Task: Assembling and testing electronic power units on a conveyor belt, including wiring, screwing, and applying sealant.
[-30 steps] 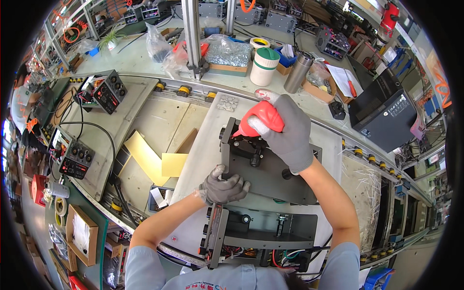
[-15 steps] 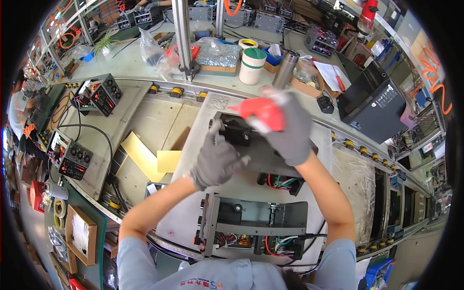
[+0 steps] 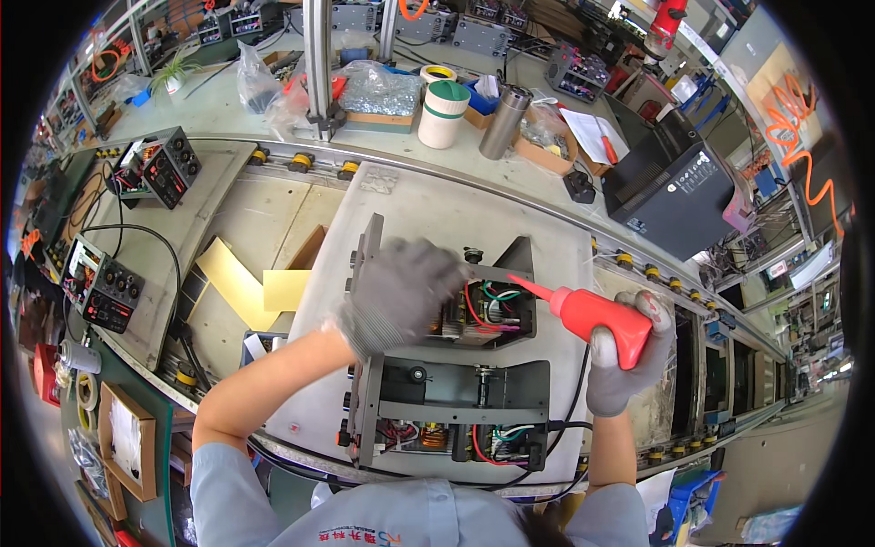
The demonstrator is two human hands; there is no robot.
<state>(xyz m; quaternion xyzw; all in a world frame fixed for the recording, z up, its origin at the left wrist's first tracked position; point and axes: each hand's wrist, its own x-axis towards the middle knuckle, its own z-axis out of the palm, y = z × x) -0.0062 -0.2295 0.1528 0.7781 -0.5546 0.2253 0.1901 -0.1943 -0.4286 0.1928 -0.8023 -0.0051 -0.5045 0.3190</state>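
Note:
My right hand [image 3: 629,360], in a grey glove, is closed around a red squeeze bottle [image 3: 606,321]. The bottle's thin nozzle points left, toward the wires of the far open-topped device [image 3: 519,264]. My gloved left hand [image 3: 401,287] reaches over that device's left part and hides much of it. Motion blurs its fingers, and whether they grip anything does not show. A second device [image 3: 465,412] with a grey metal frame, coils and coloured wires lies nearer to me. Both stand on a pale board [image 3: 310,383].
Yellow sheets [image 3: 232,287] lie left of the board. Beyond the roller rail [image 3: 301,161] stand a white jar [image 3: 442,118], a steel flask [image 3: 506,123] and a black computer case [image 3: 670,191]. More devices [image 3: 164,169] sit at left. A black cable [image 3: 570,428] runs along the right.
My right hand has come down and to the right with the bottle, away from the far device's frame. The left hand now lies over that device, which has shifted its position. The view has shifted slightly.

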